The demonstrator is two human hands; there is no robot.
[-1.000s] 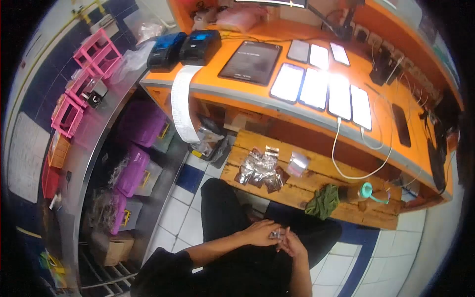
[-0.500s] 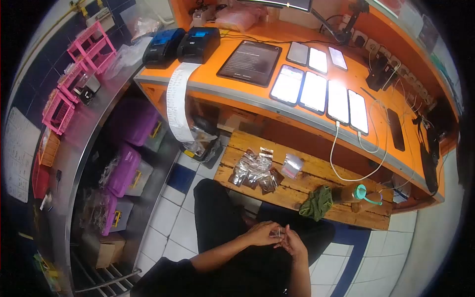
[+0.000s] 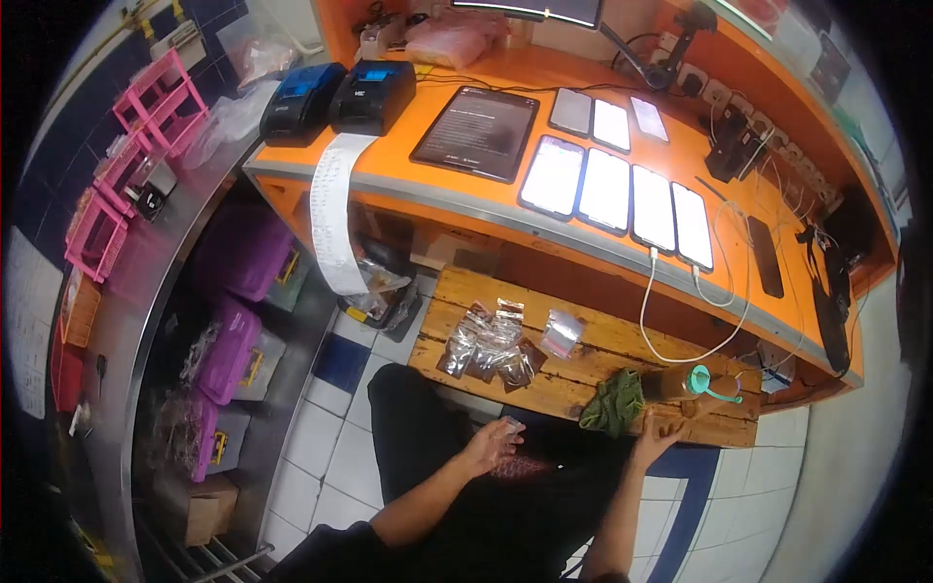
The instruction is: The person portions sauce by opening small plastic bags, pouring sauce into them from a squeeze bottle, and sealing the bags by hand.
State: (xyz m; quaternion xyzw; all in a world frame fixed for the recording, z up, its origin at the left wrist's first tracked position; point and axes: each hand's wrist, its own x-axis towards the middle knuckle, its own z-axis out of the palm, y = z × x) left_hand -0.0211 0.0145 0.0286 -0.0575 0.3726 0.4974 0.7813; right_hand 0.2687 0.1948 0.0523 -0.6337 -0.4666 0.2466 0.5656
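My left hand (image 3: 492, 448) is closed above my lap, gripping a small clear plastic packet (image 3: 514, 427) whose contents are too small to make out. Off to the right, my right hand (image 3: 661, 437) has its fingers apart and holds nothing. It is by the front edge of the wooden bench (image 3: 457, 291), close to a crumpled green cloth (image 3: 616, 400) and a brown bottle (image 3: 666, 384) with a turquoise lid. Several shiny sachets (image 3: 491, 342) lie in a pile on the bench, beside a flat clear packet (image 3: 563, 333).
Behind the bench stands an orange counter (image 3: 389, 160) with a tablet (image 3: 476, 133), several lit phones (image 3: 604, 190) and two black receipt printers (image 3: 372, 97). A long paper strip (image 3: 332, 214) and a white charging cable (image 3: 649, 311) hang over its edge. Purple-lidded bins (image 3: 225, 350) sit at left.
My hands, together over my lap before, have separated. The right one moved right and up toward the cloth and bottle; the left kept the small packet and rose slightly. The camera view shifted a little.
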